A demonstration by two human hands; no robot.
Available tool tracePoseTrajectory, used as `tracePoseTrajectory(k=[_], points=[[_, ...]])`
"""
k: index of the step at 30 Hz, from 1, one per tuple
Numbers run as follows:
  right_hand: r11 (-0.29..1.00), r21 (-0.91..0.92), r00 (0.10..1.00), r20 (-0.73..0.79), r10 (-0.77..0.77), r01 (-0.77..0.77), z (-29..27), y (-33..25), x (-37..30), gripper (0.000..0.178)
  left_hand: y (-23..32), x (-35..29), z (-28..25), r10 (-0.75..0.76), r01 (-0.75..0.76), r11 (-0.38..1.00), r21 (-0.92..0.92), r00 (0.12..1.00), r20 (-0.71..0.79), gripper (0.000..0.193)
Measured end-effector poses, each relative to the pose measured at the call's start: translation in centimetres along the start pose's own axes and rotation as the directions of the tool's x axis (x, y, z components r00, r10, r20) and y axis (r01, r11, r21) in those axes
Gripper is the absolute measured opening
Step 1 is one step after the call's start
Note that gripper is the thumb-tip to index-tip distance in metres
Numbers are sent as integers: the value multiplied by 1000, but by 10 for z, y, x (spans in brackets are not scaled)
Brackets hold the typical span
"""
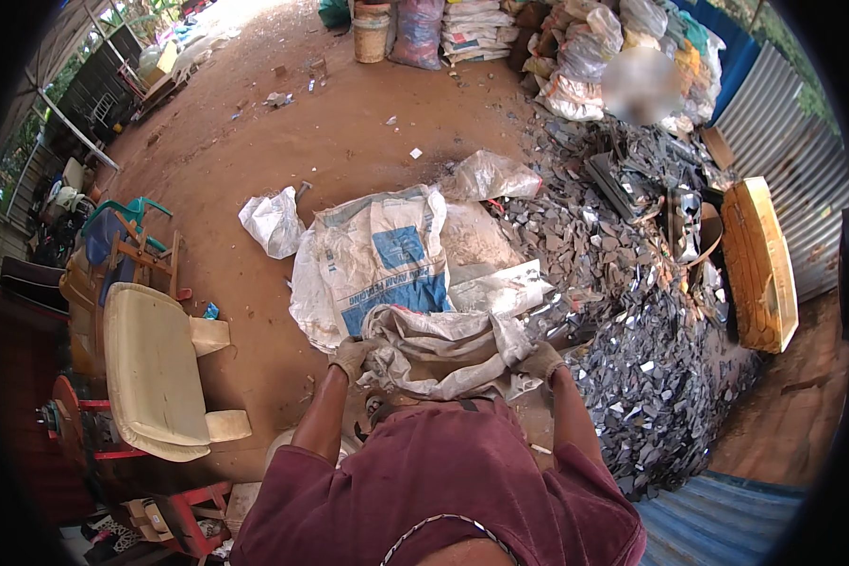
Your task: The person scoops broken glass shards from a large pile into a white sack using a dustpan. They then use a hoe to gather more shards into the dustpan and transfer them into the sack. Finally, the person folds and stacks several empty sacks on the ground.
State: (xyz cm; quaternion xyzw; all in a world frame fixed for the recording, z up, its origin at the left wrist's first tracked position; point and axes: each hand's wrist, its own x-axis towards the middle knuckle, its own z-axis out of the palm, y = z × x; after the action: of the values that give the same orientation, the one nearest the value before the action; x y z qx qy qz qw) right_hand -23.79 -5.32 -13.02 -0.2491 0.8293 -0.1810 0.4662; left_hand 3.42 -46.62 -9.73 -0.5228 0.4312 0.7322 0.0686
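Observation:
Both my hands wear dirty work gloves and grip the rim of a greyish woven sack point(434, 373), its mouth spread wide in front of my body. My left hand point(352, 358) is closed on the sack's left edge. On the opposite edge my right hand point(541, 361) is closed too, close to the heap of broken plastic. Just beyond lies a flattened white woven sack point(373, 250) with blue printing. Beside that sack are a white flat sheet point(503, 288) and a crumpled clear plastic bag point(493, 176). The inside of the held sack shows only in part.
A big pile of dark plastic shards point(651, 377) covers the ground on my right, with a yellow foam-like slab point(759, 264) behind it. To my left stands a cream armchair point(156, 373). Stuffed sacks point(476, 28) and a bucket point(372, 33) line the back.

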Motion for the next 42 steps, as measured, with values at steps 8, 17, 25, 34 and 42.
tracePoseTrajectory(k=[8,17,25,34,42], points=[[840,271,567,-636,523,-470,-131,-98,-22,48,108,-8,-9,343,-367,930,9,861,-376,22],[986,-152,496,-863,-97,-70,-293,-219,-43,39,319,-60,-7,742,-730,668,141,642,-192,24],[866,-483,180,-847,-500,132,-175,-210,-35,59,181,7,-77,867,124,178,976,449,-215,39],[925,-138,929,-161,332,-355,33,-39,1,53,-97,-28,-139,322,230,596,769,809,-491,34],[847,256,403,-913,54,466,-247,-263,77,58,296,0,-86,547,-690,689,-220,695,-467,13]])
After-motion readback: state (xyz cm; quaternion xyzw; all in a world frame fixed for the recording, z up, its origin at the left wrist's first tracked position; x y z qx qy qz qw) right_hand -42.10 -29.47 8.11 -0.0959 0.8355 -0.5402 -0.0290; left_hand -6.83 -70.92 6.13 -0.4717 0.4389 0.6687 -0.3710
